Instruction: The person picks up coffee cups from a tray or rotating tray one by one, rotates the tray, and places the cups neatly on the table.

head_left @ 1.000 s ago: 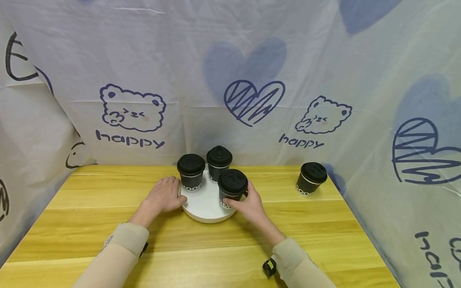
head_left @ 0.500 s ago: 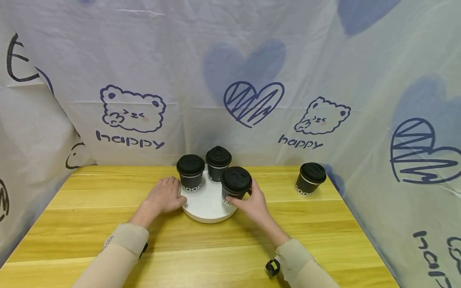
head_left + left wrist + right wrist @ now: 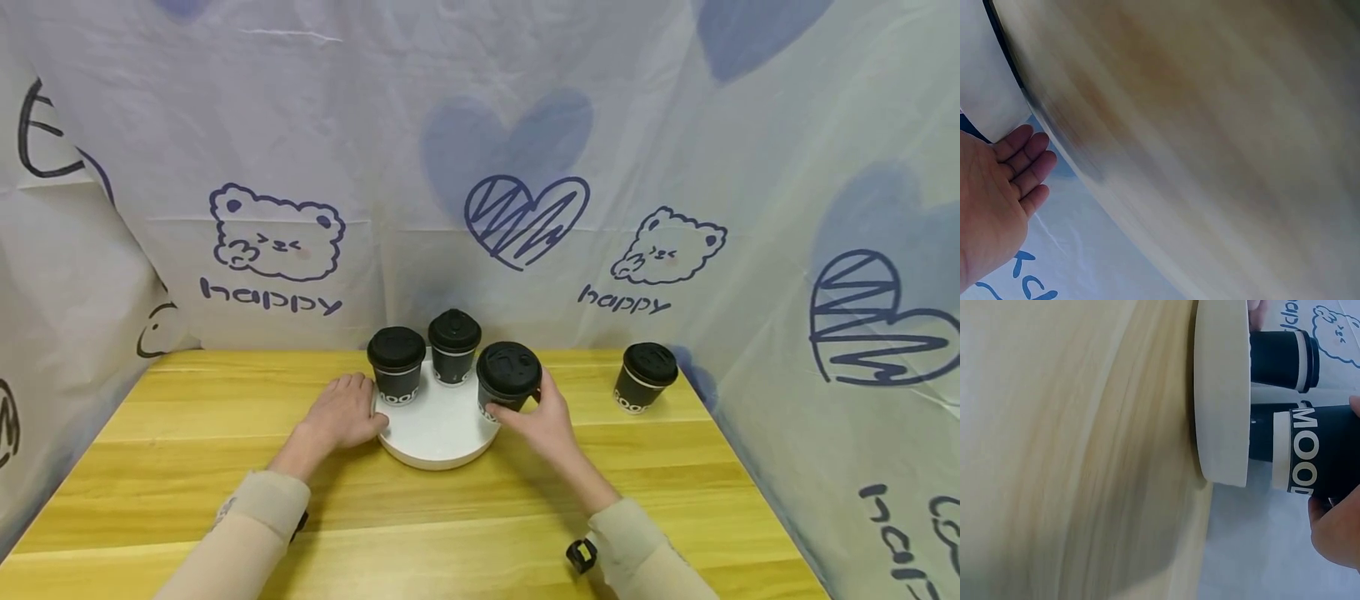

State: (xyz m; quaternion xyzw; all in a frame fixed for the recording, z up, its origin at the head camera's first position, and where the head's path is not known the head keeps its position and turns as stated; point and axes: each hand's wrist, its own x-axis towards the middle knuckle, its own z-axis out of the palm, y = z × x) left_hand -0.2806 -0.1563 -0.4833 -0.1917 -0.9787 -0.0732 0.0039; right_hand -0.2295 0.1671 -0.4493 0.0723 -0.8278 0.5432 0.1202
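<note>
Fingers [image 3: 550,392] of my right hand [image 3: 546,425] are wrapped round a lidded black cup [image 3: 508,371], which I hold above the right part of a round white board [image 3: 435,437]; the right wrist view shows a gap under its pale base, and MOOD lettering beside that. My left hand [image 3: 343,412] grips nothing: it lies at the board's left edge, fingers extended and loosely together, thumb toward the rim. On the board stand a left cup [image 3: 397,379] and, just behind it to the right, a rear cup [image 3: 453,358]. Well apart, a fourth cup [image 3: 645,379] stands toward the far right of the wooden table [image 3: 420,550]. Behind hangs pale cloth [image 3: 405,125] printed with blue hearts, bears and "happy".
</note>
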